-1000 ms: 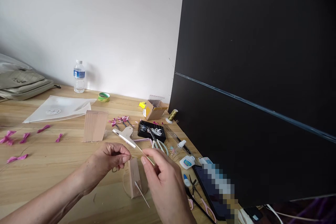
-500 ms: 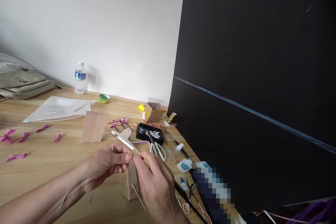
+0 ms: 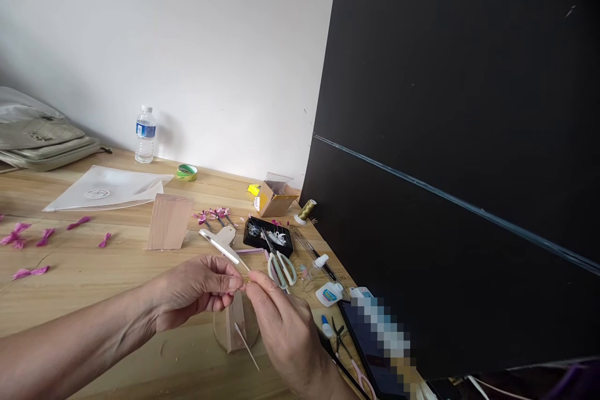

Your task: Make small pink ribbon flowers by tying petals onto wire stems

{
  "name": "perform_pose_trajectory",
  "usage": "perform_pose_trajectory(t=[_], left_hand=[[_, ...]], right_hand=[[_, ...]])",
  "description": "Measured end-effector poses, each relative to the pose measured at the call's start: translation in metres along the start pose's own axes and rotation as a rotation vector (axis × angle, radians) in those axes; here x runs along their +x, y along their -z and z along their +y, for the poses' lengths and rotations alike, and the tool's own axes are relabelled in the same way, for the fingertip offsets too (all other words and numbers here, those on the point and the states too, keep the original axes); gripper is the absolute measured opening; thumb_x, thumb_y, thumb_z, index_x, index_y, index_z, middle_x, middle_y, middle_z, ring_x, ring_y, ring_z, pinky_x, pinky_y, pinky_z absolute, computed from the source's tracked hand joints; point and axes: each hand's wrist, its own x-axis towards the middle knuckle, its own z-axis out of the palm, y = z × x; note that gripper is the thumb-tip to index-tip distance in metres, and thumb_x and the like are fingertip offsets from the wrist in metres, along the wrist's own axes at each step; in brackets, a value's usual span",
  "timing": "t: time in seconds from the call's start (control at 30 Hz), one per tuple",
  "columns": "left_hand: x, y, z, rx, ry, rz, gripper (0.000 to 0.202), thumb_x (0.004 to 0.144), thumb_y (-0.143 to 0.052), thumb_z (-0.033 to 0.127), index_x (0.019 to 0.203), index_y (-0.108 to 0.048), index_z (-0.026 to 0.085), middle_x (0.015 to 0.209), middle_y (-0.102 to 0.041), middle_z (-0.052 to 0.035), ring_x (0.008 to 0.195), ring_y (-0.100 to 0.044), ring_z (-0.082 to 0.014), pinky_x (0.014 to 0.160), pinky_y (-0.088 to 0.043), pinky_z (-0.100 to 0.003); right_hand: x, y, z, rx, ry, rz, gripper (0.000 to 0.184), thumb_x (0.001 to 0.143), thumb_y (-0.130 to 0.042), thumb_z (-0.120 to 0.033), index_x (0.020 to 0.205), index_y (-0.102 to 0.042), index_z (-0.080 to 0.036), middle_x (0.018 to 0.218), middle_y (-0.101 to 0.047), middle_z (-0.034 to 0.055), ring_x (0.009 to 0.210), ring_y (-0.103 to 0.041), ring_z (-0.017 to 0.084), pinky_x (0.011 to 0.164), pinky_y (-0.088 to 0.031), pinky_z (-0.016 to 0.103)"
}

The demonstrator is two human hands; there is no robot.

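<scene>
My left hand (image 3: 199, 290) and my right hand (image 3: 290, 334) meet fingertip to fingertip, each closed in a pinch. What lies between the fingertips is too small to make out. A silver bulldog clip (image 3: 220, 245) lies just beyond them, and a thin pale stick (image 3: 244, 262) shows between it and my right fingers. Below the hands stands a wooden block (image 3: 235, 322) on a clear round disc (image 3: 219, 331). A thin white-tipped stick (image 3: 247, 349) leans there. Scissors (image 3: 281, 269) with pale handles rest on a black tray (image 3: 253, 240) beyond my right hand.
Several pink bows (image 3: 45, 237) lie at left, pink flower stems (image 3: 216, 217) behind the clip. Another wooden block (image 3: 169, 223), a plastic pouch (image 3: 107, 187) and a water bottle (image 3: 145, 137) stand farther back. Glue bottle (image 3: 329, 294), tablet (image 3: 370, 350) and a tall black panel (image 3: 445, 137) bound the right.
The view has shifted slightly. Both hands have moved a little to the right, still pinched together, and more of the disc and white-tipped stick shows.
</scene>
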Motion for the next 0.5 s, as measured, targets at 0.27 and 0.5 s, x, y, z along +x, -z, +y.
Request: perform_pose_trajectory(t=[0.27,0.5], left_hand=[[0.004,0.002,-0.004,0.032,0.032,-0.024,0.027,0.046,-0.086,0.028,0.056,-0.066,0.012,0.051,-0.057,0.0031,0.050,-0.046,-0.0070,0.050,-0.032,-0.019],[0.006,0.000,-0.009,0.237,-0.113,0.021,0.027,0.055,-0.077,0.036,0.057,-0.063,0.013,0.052,-0.053,0.0039,0.051,-0.043,-0.0080,0.051,-0.033,-0.021]], right_hand=[[0.004,0.004,0.002,0.008,0.042,-0.034,0.034,0.093,-0.031,-0.007,0.080,-0.062,-0.013,0.071,-0.066,0.0071,0.066,-0.065,0.015,0.062,-0.050,0.022],[-0.001,-0.006,-0.006,0.083,-0.233,-0.044,0.035,0.091,-0.030,-0.012,0.066,-0.053,-0.018,0.056,-0.057,0.0015,0.050,-0.055,0.014,0.048,-0.040,0.024]])
